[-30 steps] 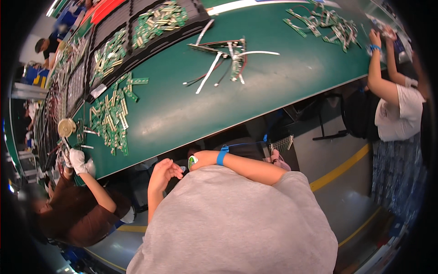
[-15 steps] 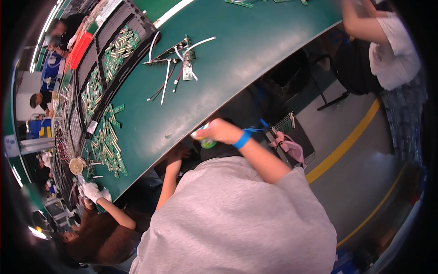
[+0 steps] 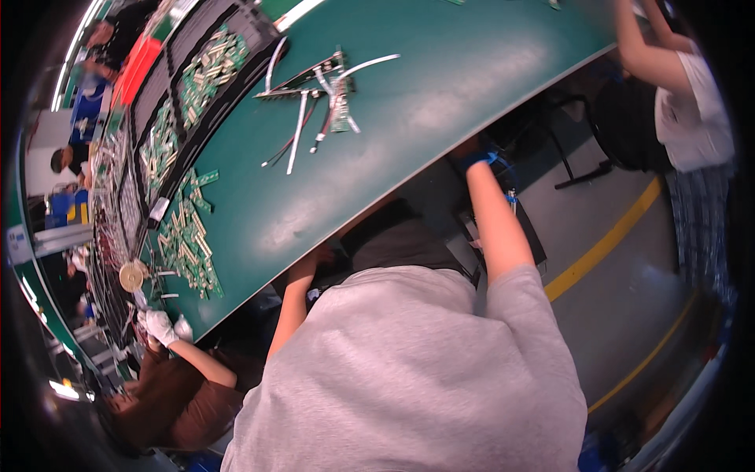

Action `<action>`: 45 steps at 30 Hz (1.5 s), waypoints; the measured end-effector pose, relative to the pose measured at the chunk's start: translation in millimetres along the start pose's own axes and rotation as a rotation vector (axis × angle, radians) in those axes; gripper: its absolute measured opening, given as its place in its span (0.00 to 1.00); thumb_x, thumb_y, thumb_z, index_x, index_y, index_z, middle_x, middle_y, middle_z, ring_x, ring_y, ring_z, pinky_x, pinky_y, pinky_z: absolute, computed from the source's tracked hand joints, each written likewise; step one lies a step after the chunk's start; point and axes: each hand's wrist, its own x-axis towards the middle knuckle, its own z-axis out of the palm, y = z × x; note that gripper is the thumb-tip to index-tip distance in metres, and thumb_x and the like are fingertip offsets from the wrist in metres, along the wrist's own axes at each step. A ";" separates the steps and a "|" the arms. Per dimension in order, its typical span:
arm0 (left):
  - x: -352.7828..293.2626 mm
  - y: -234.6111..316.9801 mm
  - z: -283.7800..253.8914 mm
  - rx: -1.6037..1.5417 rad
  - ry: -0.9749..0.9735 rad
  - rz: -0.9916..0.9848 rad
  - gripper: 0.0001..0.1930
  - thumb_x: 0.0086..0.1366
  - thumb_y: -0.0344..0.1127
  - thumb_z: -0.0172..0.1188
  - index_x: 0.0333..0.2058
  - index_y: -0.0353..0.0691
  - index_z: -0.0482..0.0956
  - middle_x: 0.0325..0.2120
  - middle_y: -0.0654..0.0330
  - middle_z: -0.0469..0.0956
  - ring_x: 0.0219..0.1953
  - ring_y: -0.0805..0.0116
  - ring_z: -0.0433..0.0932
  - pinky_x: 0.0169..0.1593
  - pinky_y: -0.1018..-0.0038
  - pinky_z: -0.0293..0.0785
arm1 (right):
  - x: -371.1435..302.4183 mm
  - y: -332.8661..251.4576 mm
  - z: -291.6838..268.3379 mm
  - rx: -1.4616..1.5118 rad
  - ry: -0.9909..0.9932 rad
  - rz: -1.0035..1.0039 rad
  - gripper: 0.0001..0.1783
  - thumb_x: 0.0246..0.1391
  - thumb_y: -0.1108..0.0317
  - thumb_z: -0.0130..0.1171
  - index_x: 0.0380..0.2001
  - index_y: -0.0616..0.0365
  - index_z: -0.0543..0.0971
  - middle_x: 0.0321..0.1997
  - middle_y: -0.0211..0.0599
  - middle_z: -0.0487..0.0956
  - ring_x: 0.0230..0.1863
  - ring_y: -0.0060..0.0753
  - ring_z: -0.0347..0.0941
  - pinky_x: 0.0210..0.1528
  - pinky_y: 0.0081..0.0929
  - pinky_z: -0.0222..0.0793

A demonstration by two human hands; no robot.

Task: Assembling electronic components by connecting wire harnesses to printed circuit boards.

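Observation:
My right hand reaches under the front edge of the green table, with a blue wrist strap above it on the arm. Its fingers are hidden in shadow, and whatever they may hold does not show. Low by my lap is my left hand, close under the table edge; its fingers are too dark to make out. On the tabletop, out of reach of both hands, lies a cluster of green circuit boards with white, black and red cables.
A black tray of small green boards stands at the left, beside a loose heap of boards. A co-worker's white-gloved hand works near the table's left end. Another person is at the right, near a black chair.
My right hand has moved right and under the table edge; the small green-and-white thing it held no longer shows. My left hand stays low by the edge.

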 end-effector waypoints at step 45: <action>-114.6 -83.5 -82.6 0.100 0.398 -0.043 0.19 0.60 0.46 0.50 0.40 0.36 0.75 0.34 0.46 0.76 0.38 0.47 0.74 0.44 0.66 0.70 | -46.6 -343.0 -213.4 0.709 -1.270 -0.700 0.10 0.53 0.70 0.50 0.39 0.61 0.74 0.31 0.39 0.78 0.32 0.32 0.76 0.36 0.24 0.70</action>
